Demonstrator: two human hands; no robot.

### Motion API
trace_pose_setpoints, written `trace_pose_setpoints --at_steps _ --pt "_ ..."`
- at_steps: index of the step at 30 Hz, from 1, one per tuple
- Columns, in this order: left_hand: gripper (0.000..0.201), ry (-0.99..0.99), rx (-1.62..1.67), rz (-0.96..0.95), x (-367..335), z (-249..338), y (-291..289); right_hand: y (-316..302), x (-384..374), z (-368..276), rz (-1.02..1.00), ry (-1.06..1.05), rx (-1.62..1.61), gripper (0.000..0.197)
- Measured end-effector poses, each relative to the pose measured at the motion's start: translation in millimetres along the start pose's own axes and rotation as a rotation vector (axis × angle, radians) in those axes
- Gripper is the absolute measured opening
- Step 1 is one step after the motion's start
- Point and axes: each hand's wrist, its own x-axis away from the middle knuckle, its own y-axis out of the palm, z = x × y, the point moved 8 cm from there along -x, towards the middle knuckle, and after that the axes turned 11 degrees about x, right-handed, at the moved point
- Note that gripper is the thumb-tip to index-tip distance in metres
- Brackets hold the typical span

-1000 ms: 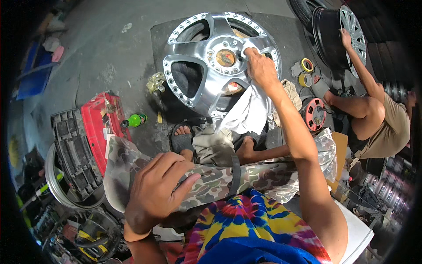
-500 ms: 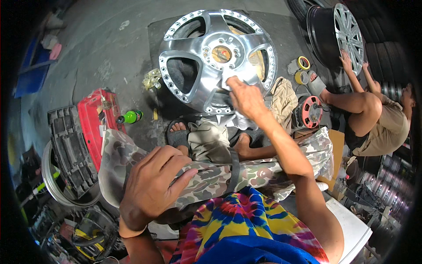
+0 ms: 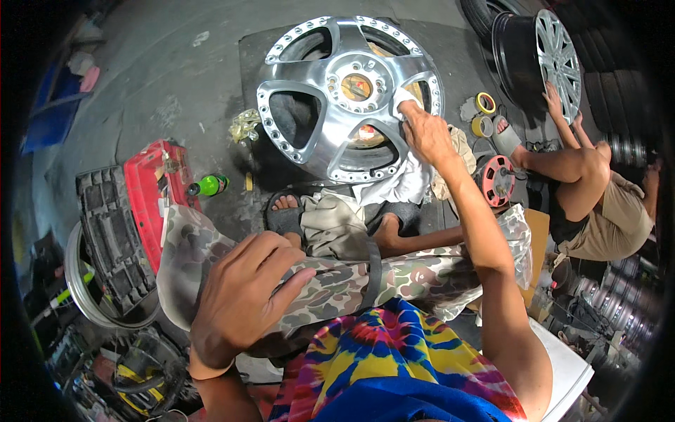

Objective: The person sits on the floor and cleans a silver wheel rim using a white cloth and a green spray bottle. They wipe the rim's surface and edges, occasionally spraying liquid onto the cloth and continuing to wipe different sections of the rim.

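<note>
A shiny silver wheel rim (image 3: 320, 144) with five broad spokes lies face up on the floor in front of me. My right hand (image 3: 426, 133) presses a white cloth (image 3: 403, 100) to the spoke on its right side, near the hub. Part of that cloth is hidden under my fingers. A larger white cloth (image 3: 404, 184) drapes at the rim's near edge. My left hand (image 3: 249, 288) rests over my camouflage-patterned leg, fingers loosely spread, holding nothing.
A green bottle (image 3: 210, 186) and an open red tool case (image 3: 151, 204) are on the left. Tape rolls (image 3: 484, 125) and a red reel (image 3: 494, 180) stand at right. Beyond them, another person's hand (image 3: 553, 102) touches a second rim (image 3: 555, 53).
My right hand has moved the cloth rightward and slightly away from me, from the hub's near edge onto the right spoke. My left hand stays put.
</note>
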Motion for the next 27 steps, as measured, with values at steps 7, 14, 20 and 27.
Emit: trace_pose_setpoints --at_steps 7,14,20,27 --pt "0.02 0.009 -0.028 -0.056 2.9 -6.0 2.3 -7.5 1.5 -13.8 -0.004 -0.022 0.001 0.024" --pt "0.02 0.015 -0.023 -0.082 0.5 -1.9 2.8 10.7 19.0 -82.7 -0.111 0.01 -0.065 0.026" --pt "0.022 -0.022 -0.001 -0.038 -1.8 -1.6 2.6 13.7 6.9 -109.9 -0.076 0.009 -0.144 0.023" --pt "0.019 0.002 -0.017 -0.05 2.9 -5.3 2.8 -1.9 13.7 -35.6 -0.002 0.082 -0.019 0.022"
